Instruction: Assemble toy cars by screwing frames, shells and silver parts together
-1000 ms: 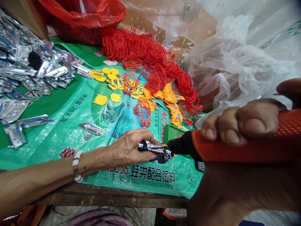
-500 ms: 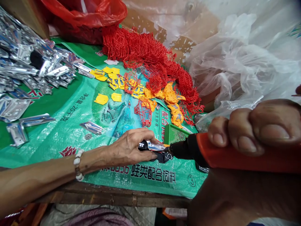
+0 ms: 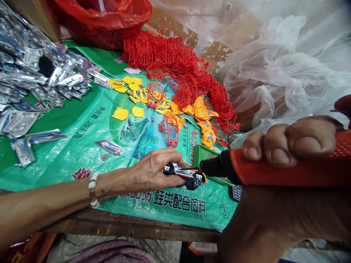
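Observation:
My left hand point(image 3: 156, 170), with a beaded bracelet on the wrist, is closed around a small toy car point(image 3: 189, 178) with black wheels and silver and blue body parts. Its fingers pinch the car from the left, just above the green sack. My right hand point(image 3: 293, 146) is wrapped around a red electric screwdriver point(image 3: 276, 168) with a black nose. The nose points left, and its thin bit reaches over the top of the car. Whether the tip touches a screw cannot be made out. Behind the car, the screwdriver partly hides a green basket point(image 3: 201, 153) of small metal bits.
Red plastic frames point(image 3: 175, 62) lie heaped along the back, with yellow panels point(image 3: 120, 113) and orange parts point(image 3: 207, 133) before them. Silver parts point(image 3: 30, 73) pile up at left. A red bag point(image 3: 109, 18) and clear plastic sheeting point(image 3: 287, 73) stand behind. The wooden table edge point(image 3: 131, 228) runs in front.
The screwdriver's bit has shifted from the car's right end to over its middle, and more of the car's right end shows. The left hand keeps its hold; the view has shifted slightly.

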`<state>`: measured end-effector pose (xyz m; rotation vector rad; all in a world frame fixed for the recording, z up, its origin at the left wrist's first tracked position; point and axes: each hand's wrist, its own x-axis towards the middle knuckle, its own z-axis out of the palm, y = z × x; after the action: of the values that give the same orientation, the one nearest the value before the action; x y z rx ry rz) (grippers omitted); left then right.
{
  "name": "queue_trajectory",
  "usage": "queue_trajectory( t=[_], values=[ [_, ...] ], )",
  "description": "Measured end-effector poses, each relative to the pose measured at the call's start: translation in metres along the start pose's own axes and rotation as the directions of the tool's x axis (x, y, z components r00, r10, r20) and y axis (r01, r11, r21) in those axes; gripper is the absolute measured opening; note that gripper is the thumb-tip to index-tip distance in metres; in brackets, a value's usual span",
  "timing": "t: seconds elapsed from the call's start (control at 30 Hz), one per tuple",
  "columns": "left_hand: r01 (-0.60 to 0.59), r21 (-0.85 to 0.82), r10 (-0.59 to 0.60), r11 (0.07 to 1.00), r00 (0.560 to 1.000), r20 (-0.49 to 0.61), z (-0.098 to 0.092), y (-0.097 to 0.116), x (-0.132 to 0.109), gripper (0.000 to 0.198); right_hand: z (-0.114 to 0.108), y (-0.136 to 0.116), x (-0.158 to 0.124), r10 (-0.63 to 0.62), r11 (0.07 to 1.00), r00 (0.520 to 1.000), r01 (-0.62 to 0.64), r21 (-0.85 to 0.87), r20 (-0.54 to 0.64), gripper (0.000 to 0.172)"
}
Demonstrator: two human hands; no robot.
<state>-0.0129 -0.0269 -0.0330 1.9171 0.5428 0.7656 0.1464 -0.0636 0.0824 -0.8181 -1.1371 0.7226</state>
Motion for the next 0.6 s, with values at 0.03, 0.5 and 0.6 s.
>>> queue_trajectory(
  t=[0.03,0.5,0.6],
  values=[
    [0.001,0.001,-0.001,1.0,1.0,-0.002,0.0001,-0.0002,0.0,0.017,0.001,-0.0013,-0.0007,0.02,1.0,0.999,-0.02,0.011,0.024,0.02],
    [0.016,-0.006,-0.016,1.0,1.0,0.01,-0.0002,-0.0005,-0.0003,0.018,0.0049,-0.0031,-0.007,0.074,0.995,0.992,-0.08,-0.054,-0.102,0.014],
    [0.025,-0.008,-0.025,1.0,1.0,0.011,0.0003,-0.0011,0.0004,0.019,0.0068,-0.0027,-0.0072,0.091,0.996,0.993,-0.092,-0.012,-0.071,0.014]
  ],
)
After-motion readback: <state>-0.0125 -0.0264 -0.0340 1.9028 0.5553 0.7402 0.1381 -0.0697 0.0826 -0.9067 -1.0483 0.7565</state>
